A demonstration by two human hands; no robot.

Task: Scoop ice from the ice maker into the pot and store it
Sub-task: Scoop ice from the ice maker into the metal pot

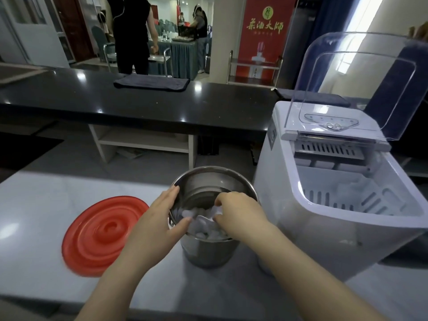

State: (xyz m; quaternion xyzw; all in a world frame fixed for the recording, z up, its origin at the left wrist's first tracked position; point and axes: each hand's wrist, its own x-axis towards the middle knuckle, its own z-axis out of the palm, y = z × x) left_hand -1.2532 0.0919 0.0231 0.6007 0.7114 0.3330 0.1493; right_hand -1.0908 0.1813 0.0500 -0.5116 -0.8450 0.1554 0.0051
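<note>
A steel pot (209, 251) stands on the pale counter, holding a heap of ice cubes (209, 232). My left hand (159, 218) grips the pot's left rim, thumb inside. My right hand (238, 209) reaches into the pot from the right, fingers pinched on a white scoop (203, 220) that lies in the ice. To the right sits the white ice maker (289, 181) with its clear lid (352, 72) raised; its basket (356, 195) looks almost bare of ice.
A red round lid (102, 235) lies flat on the counter left of the pot. Beyond is a black counter (139, 105) with a dark folded cloth (150, 83). People stand in the room behind.
</note>
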